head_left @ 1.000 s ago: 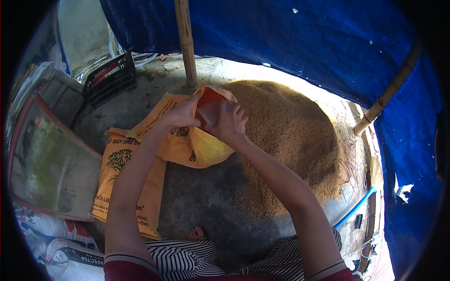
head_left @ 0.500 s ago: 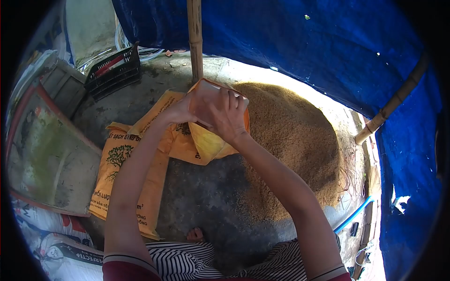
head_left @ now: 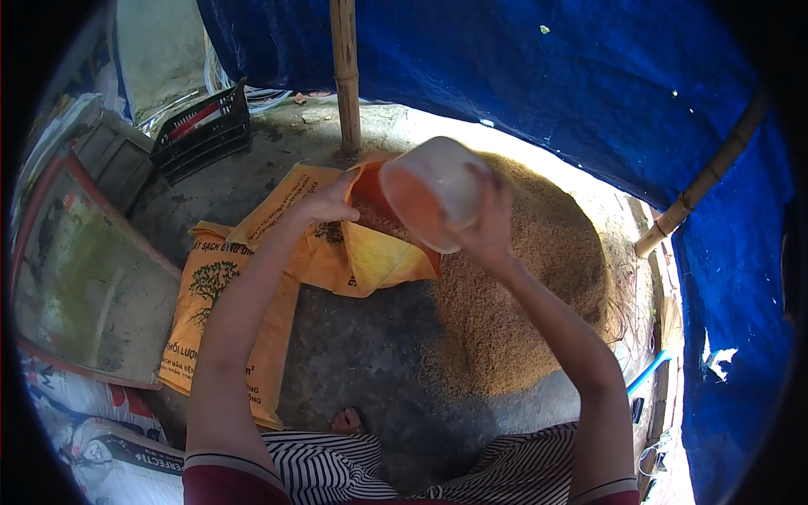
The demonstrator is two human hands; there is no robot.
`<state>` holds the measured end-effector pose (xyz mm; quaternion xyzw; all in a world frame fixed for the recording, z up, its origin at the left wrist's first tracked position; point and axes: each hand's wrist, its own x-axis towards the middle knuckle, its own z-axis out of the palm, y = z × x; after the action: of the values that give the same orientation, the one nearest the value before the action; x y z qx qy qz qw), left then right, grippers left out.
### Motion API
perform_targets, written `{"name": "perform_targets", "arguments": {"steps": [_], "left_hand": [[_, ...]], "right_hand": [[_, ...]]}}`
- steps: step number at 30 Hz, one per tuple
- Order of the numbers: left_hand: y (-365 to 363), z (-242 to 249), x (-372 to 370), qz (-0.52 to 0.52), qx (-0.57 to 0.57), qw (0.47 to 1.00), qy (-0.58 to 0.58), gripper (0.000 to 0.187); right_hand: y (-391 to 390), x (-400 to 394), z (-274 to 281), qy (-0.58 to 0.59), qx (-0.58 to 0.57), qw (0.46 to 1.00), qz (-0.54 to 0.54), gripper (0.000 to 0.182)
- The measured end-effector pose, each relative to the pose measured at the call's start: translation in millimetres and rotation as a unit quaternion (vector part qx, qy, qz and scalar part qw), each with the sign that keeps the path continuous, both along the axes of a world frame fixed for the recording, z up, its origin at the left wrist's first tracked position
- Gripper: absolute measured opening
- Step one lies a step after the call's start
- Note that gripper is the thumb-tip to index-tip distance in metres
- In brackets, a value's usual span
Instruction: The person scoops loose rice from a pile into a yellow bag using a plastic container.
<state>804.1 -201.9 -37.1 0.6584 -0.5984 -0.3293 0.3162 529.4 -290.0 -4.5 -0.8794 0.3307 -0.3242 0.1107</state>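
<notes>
My left hand (head_left: 335, 200) grips the rim of an open orange sack (head_left: 379, 261) with a yellow inner side; some loose grainy material shows inside it. In my right hand (head_left: 488, 223) is a whitish plastic tub (head_left: 450, 181), tilted over the right side of the sack's mouth. The tub's opening faces down and left toward the sack. Right behind my right hand lies a large heap of brown husk-like material (head_left: 539, 286) on the floor. Flat printed orange sacks (head_left: 231, 316) lie left of the open one.
A bamboo post (head_left: 346, 76) stands behind the sack, and another bamboo pole (head_left: 703, 185) slants at the right. Blue tarpaulin (head_left: 572, 93) hangs behind. A black crate (head_left: 202, 135) sits at the back left, near a red-framed panel (head_left: 93, 269). White printed bags (head_left: 126, 463) lie lower left.
My right hand has moved right and turned the tub, so its whitish side now shows and the sack's mouth is more visible. My left hand remains at the sack's rim.
</notes>
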Motion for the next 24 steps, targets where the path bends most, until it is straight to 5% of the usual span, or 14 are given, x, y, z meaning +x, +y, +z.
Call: {"name": "perform_targets", "arguments": {"steps": [3, 5, 7, 9, 10, 12, 16, 17, 18, 19, 21, 24], "left_hand": [[-6, -2, -12, 0.001, 0.021, 0.999, -0.026, 0.093], [-12, -2, -20, 0.005, 0.036, 0.998, -0.042, 0.092], [-17, -5, -22, 0.027, 0.041, 0.998, -0.044, 0.091], [-16, 3, -27, 0.029, 0.057, 0.997, -0.047, 0.092], [-17, 5, -30, 0.030, 0.072, 0.996, -0.049, 0.093], [-16, 3, -31, 0.029, 0.066, 0.995, -0.066, 0.091], [-22, -10, -25, 0.032, 0.043, 0.995, -0.085, 0.089], [-23, -12, -26, 0.032, 0.043, 0.995, -0.086, 0.089], [-23, -9, -28, 0.039, 0.053, 0.994, -0.087, 0.089], [-23, -8, -31, 0.046, 0.063, 0.993, -0.089, 0.088], [-24, -7, -34, 0.043, 0.061, 0.993, -0.094, 0.088], [-22, -1, -39, 0.041, 0.064, 0.992, -0.098, 0.087]], "right_hand": [[-41, -50, 3, -0.147, 0.257, 0.947, -0.122, 0.076], [-75, -92, -18, -0.304, 0.333, 0.882, -0.135, 0.075], [-95, -138, -37, -0.334, 0.406, 0.816, -0.241, 0.072], [-114, -186, -64, -0.393, 0.523, 0.725, -0.213, 0.068], [-122, -209, -80, -0.395, 0.523, 0.724, -0.214, 0.068], [-137, -244, -106, -0.438, 0.658, 0.594, -0.150, 0.070], [-139, -254, -100, -0.374, 0.607, 0.640, -0.286, 0.068], [-130, -239, -90, -0.207, 0.385, 0.787, -0.435, 0.060], [-122, -222, -82, -0.016, 0.118, 0.839, -0.531, 0.053], [-129, -214, -88, -0.016, 0.119, 0.840, -0.529, 0.053], [-142, -194, -101, -0.003, 0.029, 0.957, -0.288, 0.041], [-88, -105, -94, -0.048, 0.351, 0.923, -0.152, 0.035]]}}
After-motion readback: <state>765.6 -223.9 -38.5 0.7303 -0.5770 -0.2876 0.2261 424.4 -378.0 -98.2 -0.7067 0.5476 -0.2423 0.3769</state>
